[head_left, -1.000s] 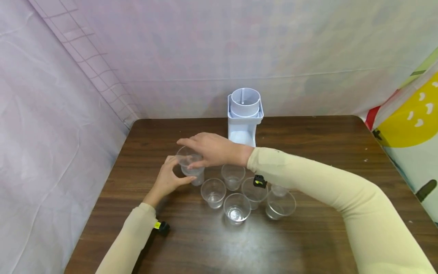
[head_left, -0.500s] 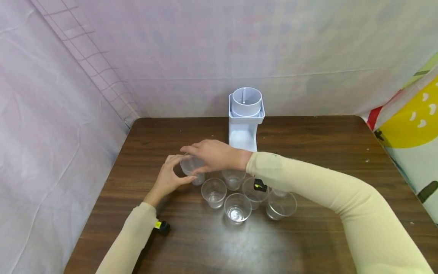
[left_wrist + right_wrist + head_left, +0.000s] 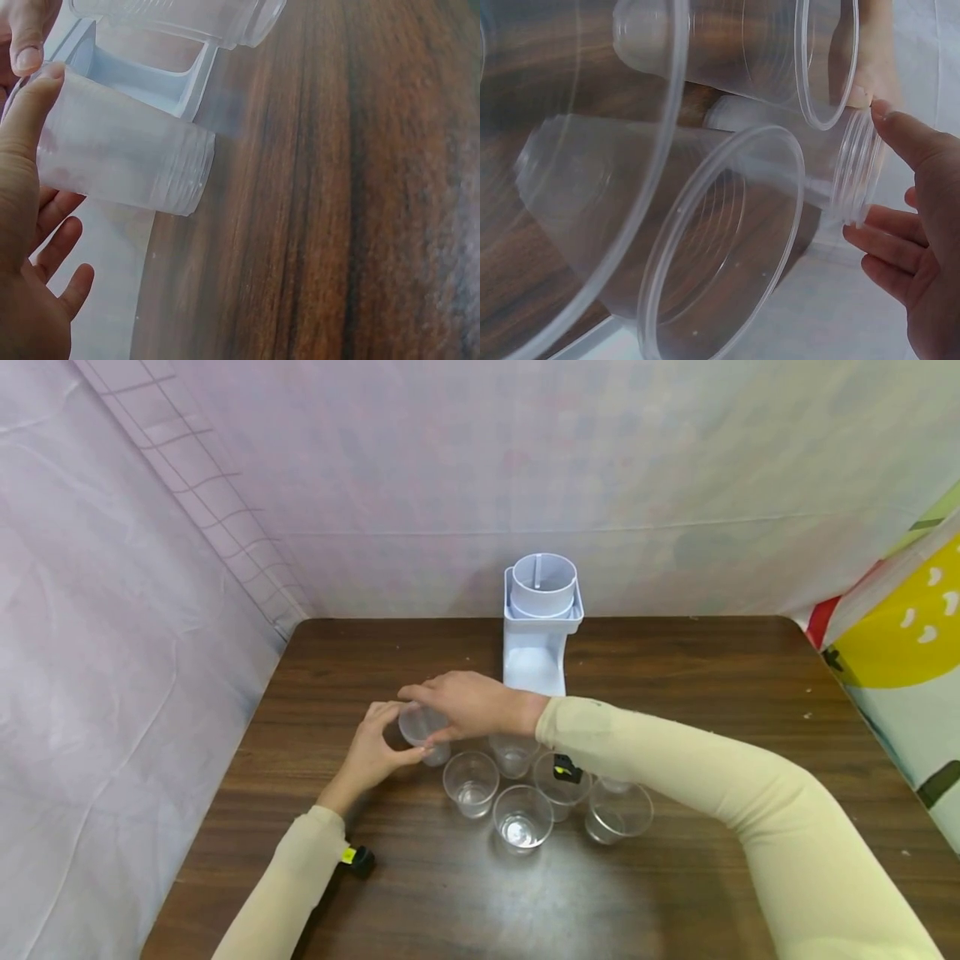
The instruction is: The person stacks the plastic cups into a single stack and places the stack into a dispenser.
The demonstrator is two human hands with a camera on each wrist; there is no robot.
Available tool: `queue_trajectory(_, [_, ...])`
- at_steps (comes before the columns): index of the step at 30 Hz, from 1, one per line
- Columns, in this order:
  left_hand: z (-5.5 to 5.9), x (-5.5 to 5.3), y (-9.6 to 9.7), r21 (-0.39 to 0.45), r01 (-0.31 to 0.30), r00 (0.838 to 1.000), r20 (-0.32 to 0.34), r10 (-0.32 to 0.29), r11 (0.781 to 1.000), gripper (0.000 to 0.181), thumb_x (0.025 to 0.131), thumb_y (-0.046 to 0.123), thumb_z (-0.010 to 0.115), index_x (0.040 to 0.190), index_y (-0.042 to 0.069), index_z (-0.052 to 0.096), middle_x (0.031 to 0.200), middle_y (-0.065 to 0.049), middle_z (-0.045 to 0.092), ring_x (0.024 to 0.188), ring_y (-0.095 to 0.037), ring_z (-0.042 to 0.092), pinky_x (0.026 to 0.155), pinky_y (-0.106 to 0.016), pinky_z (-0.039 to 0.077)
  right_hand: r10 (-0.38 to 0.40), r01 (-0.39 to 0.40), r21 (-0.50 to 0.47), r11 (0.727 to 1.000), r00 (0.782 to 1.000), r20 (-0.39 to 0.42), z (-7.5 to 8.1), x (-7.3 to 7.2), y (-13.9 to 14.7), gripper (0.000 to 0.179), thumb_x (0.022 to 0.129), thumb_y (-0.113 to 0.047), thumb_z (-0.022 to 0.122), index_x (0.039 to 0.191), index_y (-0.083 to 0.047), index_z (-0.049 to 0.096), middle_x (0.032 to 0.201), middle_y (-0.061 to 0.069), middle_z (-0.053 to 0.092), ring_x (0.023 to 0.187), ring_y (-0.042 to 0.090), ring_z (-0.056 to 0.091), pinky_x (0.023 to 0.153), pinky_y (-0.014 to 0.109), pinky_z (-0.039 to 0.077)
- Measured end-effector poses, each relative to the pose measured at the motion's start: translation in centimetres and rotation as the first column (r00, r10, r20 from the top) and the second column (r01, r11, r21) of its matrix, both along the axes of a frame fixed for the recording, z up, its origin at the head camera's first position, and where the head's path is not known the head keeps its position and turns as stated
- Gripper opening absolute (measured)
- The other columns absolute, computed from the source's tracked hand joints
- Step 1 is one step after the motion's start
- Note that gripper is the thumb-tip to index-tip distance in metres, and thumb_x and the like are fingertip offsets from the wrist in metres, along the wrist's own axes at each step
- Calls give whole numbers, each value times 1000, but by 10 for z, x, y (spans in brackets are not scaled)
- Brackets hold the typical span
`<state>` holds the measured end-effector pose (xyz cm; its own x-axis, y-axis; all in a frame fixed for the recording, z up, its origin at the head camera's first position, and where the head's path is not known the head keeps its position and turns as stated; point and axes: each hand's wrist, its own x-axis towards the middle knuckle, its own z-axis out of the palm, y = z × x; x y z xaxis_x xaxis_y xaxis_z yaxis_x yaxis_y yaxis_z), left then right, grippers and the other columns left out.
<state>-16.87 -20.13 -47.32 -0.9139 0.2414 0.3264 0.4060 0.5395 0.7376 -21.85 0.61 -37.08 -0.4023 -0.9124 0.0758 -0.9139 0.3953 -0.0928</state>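
Note:
A stack of clear plastic cups (image 3: 422,727) stands on the left of the group, with several rims close together at its top in the right wrist view. My left hand (image 3: 371,747) holds the stack near the rim from the left, thumb in front and fingers behind. From above and the right, my right hand (image 3: 472,703) grips the same rims between thumb and fingers. In the left wrist view the nested cups (image 3: 127,142) look upright, their ribbed base at the table. Part of the stack's rim is hidden by my right hand.
Several single clear cups, among them a front one (image 3: 522,818) and a right one (image 3: 618,814), stand upright right of the stack. My right sleeve covers some of them. Behind stands a pale plastic holder (image 3: 534,664) with a round tube (image 3: 544,587), near the table's back edge.
My right hand has come down and slightly right, lowering the upper cup into the cup below it. My left hand has stayed almost in place around the stack.

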Motion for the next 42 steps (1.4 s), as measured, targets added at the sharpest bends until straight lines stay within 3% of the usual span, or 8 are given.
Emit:
queue_trajectory(17, [3,-2,1,-5,27,999,-21,-27,1000,72,68,18,91,131,7,57,130,-12,61,118,-25,44,105,-54,40,-1,0,13,1000,1000,15,2,-1,6,84,84,-55,71,148,-10,40,139,10,61,120,24,64,104,39,50])
queue_trajectory(32, [8,-3,5,7,22,1000,-7,-21,1000,73,70,22,90,135,13,57,129,-9,62,117,-23,44,101,-49,37,-55,58,-94,994,998,38,60,4,58,71,91,-40,69,149,-10,40,146,9,55,127,27,59,109,41,45])
queue_trajectory(42, [12,-8,-1,8,1,1000,-3,-1,1000,82,66,19,92,139,14,54,131,-9,59,119,-22,41,102,-47,35,-138,133,-129,983,990,-25,72,9,118,58,95,-34,66,145,-13,46,141,7,59,129,26,57,106,46,47])
